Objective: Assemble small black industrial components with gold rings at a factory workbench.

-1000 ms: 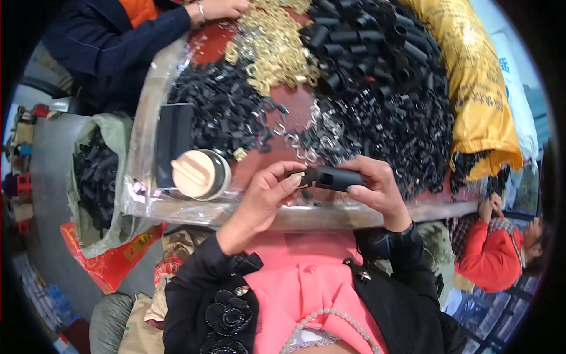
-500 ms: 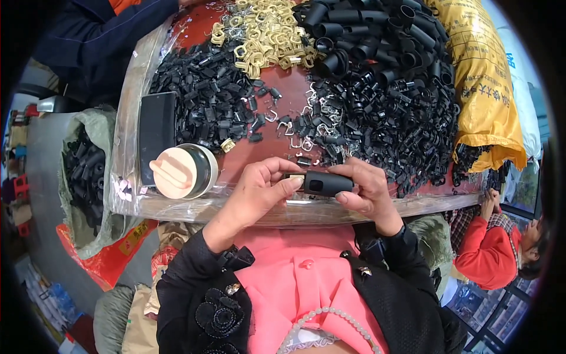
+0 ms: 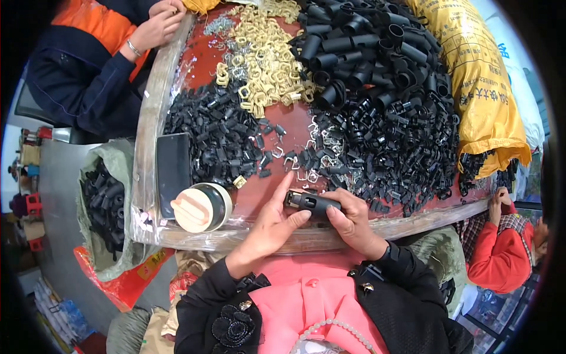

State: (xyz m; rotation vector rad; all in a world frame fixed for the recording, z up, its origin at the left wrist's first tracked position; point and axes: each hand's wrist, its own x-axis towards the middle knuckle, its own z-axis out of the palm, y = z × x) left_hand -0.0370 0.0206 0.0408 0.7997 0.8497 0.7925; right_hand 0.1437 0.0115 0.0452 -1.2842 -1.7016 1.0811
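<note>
A short black plastic tube (image 3: 316, 205) with a slot in its side lies across my two hands just above the table's near edge. My right hand (image 3: 355, 223) is closed round its right end, thumb in front. At the tube's left end, a light-coloured piece (image 3: 300, 191) shows along the rim. My left hand (image 3: 272, 227) is open there, forefinger stretched out and thumb resting against the tube's lower side. Its other fingers are mostly hidden. Beyond my fingers lie bent wire clips (image 3: 308, 175) and small black plastic parts (image 3: 224, 133).
Pale yellow rings (image 3: 265, 71), a heap of black tubes (image 3: 377, 50) and small black fittings (image 3: 401, 141) cover the table. A lidded jar (image 3: 201, 207) and a dark flat device (image 3: 174, 168) stand left. Yellow sacks (image 3: 483, 88) line the right. Another person's hands (image 3: 159, 26) work far left.
The view has shifted, so the table sits lower. My left fingers have loosened from a pinch at the tube's end, the forefinger now stretched out. The tube has tilted, its right end lower.
</note>
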